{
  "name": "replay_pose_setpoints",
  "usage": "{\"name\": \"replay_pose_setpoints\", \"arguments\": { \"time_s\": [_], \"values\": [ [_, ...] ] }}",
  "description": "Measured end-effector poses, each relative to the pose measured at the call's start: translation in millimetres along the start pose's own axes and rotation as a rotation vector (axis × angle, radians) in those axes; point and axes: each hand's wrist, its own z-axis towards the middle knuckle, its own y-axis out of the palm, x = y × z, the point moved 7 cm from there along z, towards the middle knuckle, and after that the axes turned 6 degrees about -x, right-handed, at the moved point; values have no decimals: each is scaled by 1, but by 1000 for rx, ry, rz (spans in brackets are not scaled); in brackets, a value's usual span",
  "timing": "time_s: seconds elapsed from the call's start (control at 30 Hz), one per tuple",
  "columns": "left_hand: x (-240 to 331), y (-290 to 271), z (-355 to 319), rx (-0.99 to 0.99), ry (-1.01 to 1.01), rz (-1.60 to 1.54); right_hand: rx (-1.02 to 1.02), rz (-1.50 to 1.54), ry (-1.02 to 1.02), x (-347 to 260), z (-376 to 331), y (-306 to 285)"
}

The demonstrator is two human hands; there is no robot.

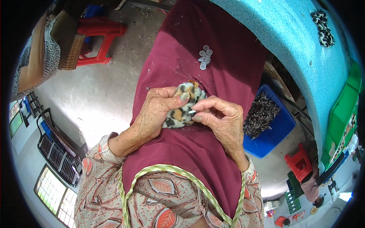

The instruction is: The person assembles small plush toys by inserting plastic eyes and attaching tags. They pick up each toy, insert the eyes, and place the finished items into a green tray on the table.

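My left hand point(157, 112) grips a small plush piece point(181, 110) with a leopard-spot pattern, held over my lap on a maroon cloth point(197, 159). My right hand point(220, 117) pinches a small white round part point(192, 112) between thumb and forefinger, pressed against the plush piece. Further out on the maroon cloth lies a small heap of grey-white washers point(205, 57).
A blue crate point(270, 129) holding more spotted fabric pieces stands on the floor at my right. A turquoise table point(304, 49) curves past it, with dark pieces point(323, 26) on top. A red stool point(100, 36) and another person's arm point(36, 57) are at the upper left.
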Motion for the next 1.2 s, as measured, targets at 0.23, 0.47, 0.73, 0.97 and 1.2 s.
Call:
{"name": "replay_pose_setpoints", "arguments": {
  "time_s": [0.23,0.47,0.73,0.97,1.2],
  "values": [
    [1,0,-2,12,18,43,0,-30,3,3,3,1],
    [10,-2,-10,47,70,297,35,-96,2,7,2,-1],
    [28,24,-30,37,543,1005,38,60,116,33,-3,-3],
    [27,38,-30,-21,704,1327,14,160,176,40,-8,-4],
    [25,38,-29,-122,753,1170,-188,-145,84,12,-8,-8]
  ]
}}
